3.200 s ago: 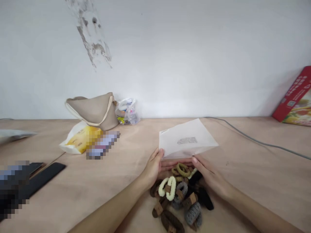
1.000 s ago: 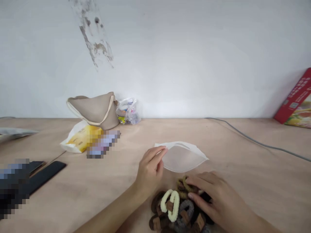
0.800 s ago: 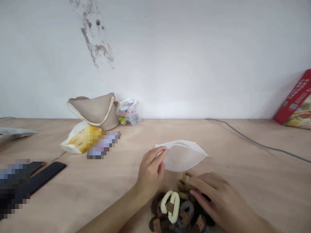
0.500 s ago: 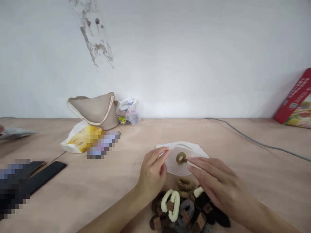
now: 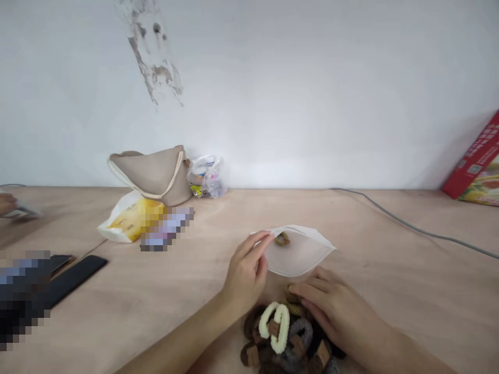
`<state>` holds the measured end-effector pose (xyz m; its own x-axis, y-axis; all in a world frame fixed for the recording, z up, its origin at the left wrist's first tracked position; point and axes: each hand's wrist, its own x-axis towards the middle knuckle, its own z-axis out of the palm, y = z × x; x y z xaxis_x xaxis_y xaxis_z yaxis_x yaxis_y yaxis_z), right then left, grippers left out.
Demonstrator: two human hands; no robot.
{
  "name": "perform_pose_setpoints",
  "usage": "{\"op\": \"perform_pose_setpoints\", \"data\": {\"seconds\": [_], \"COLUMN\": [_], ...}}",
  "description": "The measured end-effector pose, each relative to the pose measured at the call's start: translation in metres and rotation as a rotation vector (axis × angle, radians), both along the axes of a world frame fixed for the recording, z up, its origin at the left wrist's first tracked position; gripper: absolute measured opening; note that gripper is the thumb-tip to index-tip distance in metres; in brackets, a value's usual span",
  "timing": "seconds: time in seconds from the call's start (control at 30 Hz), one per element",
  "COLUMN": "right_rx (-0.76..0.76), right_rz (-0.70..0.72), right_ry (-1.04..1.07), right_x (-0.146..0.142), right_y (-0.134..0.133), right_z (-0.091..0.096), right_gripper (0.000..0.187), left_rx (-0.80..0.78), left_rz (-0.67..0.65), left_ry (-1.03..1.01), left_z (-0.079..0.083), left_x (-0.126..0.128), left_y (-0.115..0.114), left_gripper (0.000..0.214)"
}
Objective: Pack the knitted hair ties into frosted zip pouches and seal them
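Notably, one olive hair tie [image 5: 281, 239] lies inside the white pouch [image 5: 298, 259], right of centre in the frame; half a second ago it was at the right hand's fingertips over the opening. The right hand [image 5: 297, 295] is back down at the heap of hair ties [image 5: 288, 358] at lower centre, half curled, thumb and index at an olive piece; whether it has a firm hold cannot be told. The left hand [image 5: 245, 278] remains at the pouch's left edge, thumb and fingers nearly together on the film. At far left, another person's hand [image 5: 7, 203] shows more fully than before, at a pale packet [image 5: 25, 209].

Materials: the pouch is thin, translucent film with a lens-shaped mouth gaping toward the viewer. The hair ties are soft, rounded loops with brown tags; a cream hair tie [image 5: 279, 332] of bumpy pile sits on top, with brown, grey and black ones around it.

Edges: the heap's near side runs to the bottom of the frame. Bare tabletop [image 5: 393, 291] spreads right of the pouch up to a grey cable [image 5: 405, 220]. A beige bag [image 5: 159, 174] and yellow packet [image 5: 132, 218] stand well apart, left of centre.
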<state>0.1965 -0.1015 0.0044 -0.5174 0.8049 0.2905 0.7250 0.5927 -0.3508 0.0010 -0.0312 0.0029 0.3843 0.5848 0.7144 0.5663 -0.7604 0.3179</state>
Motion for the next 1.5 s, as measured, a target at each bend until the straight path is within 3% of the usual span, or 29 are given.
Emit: {"op": "perform_pose_setpoints", "data": {"seconds": [0.17,0.23,0.33,0.4,0.53,0.67,0.9,1.07,1.27,1.37,1.5], "right_rx": [0.532,0.622,0.563,0.442,0.042,-0.129,-0.033,-0.060,0.100,0.129,0.390], "right_rz": [0.196,0.210,0.057,0.002,0.066,0.048,0.123,0.068,-0.061,-0.071,0.103], "right_ry": [0.042,0.045,0.092,0.129,0.090,0.010,-0.060,-0.095,-0.187,-0.187,-0.031], "right_x": [0.017,0.024,0.025,0.020,0.007,0.001,0.001,0.006,0.008,0.008,0.012], "right_y": [-0.008,-0.008,-0.005,-0.005,-0.006,-0.003,-0.002,0.000,0.006,0.005,-0.008], "right_z": [0.009,0.010,0.008,0.008,0.010,0.009,0.010,0.008,-0.005,-0.003,0.010], "right_gripper": [0.033,0.036,0.035,0.031,0.024,0.024,0.028,0.037,0.028,0.023,0.021], "left_rx": [-0.001,0.002,0.013,0.022,0.030,0.029,-0.073,-0.126,-0.147,-0.143,-0.152], "left_rz": [-0.023,-0.037,-0.049,-0.042,-0.030,-0.026,-0.051,-0.076,-0.061,-0.062,-0.056], "left_ry": [-0.021,-0.018,0.009,0.020,0.033,0.048,0.075,0.065,0.078,0.072,0.067], "left_z": [0.000,0.000,0.001,0.002,0.002,0.002,0.005,0.006,0.005,0.005,0.005], "left_x": [0.000,0.000,0.000,0.001,0.002,0.003,-0.001,-0.003,-0.002,-0.003,-0.004], "left_y": [-0.002,-0.003,-0.006,-0.006,-0.005,-0.003,-0.002,-0.002,-0.001,0.001,0.001], "left_gripper": [0.048,0.050,0.053,0.053,0.050,0.047,0.044,0.048,0.052,0.052,0.052]}}
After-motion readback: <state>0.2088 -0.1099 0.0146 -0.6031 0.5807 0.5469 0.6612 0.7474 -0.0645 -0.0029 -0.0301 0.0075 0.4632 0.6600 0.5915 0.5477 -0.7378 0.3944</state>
